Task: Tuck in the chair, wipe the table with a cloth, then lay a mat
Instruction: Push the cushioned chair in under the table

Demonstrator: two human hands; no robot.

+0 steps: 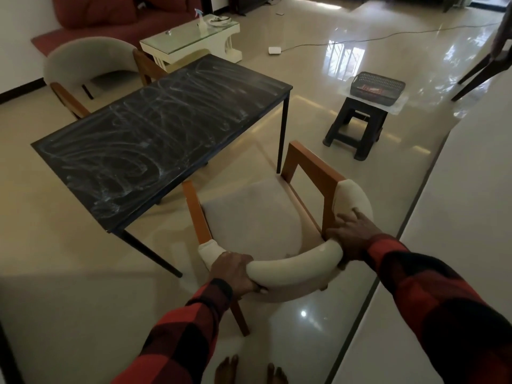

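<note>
Our left hand (pixel 234 273) and right hand (pixel 350 234) curl round the armchair (pixel 266 225) backrest. The armchair stands at the smeared black table (pixel 155 134) corner, not yet tucked. Risk, we judge: pushed askew, its wooden arm strikes the table leg (pixel 283 134).

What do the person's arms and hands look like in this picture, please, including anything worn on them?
Both arms wear long sleeves in a red and black checked pattern, with dark cuffs that end at the wrists. The left hand and the right hand are bare: no gloves, and no rings, watch or bracelet can be made out. The left sleeve and the right sleeve look like one shirt.
</note>
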